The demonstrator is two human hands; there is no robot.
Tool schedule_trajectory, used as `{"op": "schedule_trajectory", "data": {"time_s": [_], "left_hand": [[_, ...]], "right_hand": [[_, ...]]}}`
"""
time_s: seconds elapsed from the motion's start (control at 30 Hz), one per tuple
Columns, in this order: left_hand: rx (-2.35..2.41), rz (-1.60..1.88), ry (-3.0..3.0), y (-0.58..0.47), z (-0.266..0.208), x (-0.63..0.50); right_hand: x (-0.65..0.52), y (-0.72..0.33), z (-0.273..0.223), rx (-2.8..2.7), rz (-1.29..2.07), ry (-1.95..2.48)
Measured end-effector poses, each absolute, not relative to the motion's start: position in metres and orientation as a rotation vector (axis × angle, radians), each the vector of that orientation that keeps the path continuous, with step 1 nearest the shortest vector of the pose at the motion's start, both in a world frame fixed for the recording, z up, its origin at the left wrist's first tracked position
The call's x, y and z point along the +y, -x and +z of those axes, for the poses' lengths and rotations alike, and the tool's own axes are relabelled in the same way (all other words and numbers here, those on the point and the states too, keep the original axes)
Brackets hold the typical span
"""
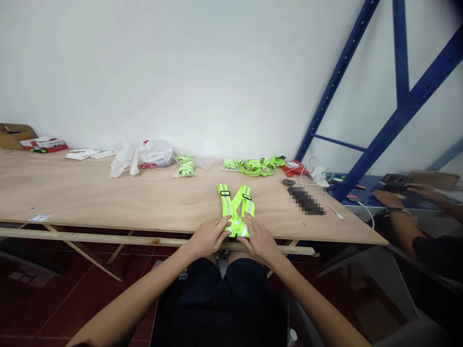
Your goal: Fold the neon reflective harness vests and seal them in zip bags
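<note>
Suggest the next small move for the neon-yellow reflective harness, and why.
Probably fold the two black-buckled straps back toward the body: they stretch away across the pale wooden table, while the left hand and right hand hold the neon-yellow reflective harness at its bunched near end.

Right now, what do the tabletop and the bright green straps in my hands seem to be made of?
Tabletop: wood, probably plywood; pale, dull grain shows. Straps: likely synthetic webbing, matt, since they fold flat; their pale stripes look reflective.

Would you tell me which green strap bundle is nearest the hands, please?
The strap bundle at the table's front edge, held by the left hand and right hand; the other bundles lie farther back.
</note>
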State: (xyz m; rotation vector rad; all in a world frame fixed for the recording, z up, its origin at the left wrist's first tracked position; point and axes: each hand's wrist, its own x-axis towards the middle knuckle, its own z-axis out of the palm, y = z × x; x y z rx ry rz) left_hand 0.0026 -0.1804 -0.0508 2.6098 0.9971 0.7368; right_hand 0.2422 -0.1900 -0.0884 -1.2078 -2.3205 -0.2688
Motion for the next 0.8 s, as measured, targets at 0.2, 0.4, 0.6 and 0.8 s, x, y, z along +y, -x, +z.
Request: {"op": "schedule_trajectory", "data": {"time_s": [0.2,0.4,0.6,0.8], "left_hand": [[1.042,0.726,-2.676,0.000,-0.048,-0.182],[1.035,0.802,-2.827,0.009,-0.063,-0.182],[0.938,0.795,-2.844,0.011,-0.057,-0.174],[1.118,0.675,-2.707,0.005,-0.028,-0.160]], "right_hand": [[-0.195,-0.247,-0.074,-2.328,-0.124,1.193],[-0.197,-0.253,-0.074,-2.318,-0.177,1.149],[-0.192,-0.261,-0.074,-2.332,-0.142,1.011],[-0.175,-0.256,-0.052,-2.200,0.097,1.114]]}}
